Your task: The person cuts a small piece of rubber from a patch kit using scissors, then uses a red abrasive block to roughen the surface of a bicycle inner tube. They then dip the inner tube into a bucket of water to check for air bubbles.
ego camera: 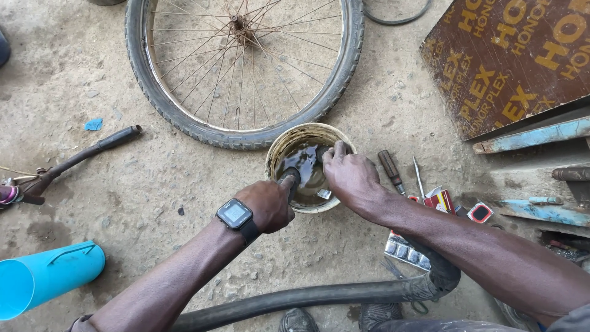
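My left hand (267, 204), with a black square watch on its wrist, grips a black rubber inner tube (290, 179) at the near rim of a small cream bucket (278, 144) of murky water. My right hand (351, 178) holds the same tube at the bucket's right side and presses a loop of it under the water. The rest of the tube (295, 298) curves along the ground below my arms.
A spoked bicycle wheel (172, 117) with its tyre lies just behind the bucket. A screwdriver (391, 171), a red patch box (440, 199) and patches lie to the right. A brown printed board (510, 61) stands far right, a blue plastic can (43, 280) left, handlebars (80, 157) further left.
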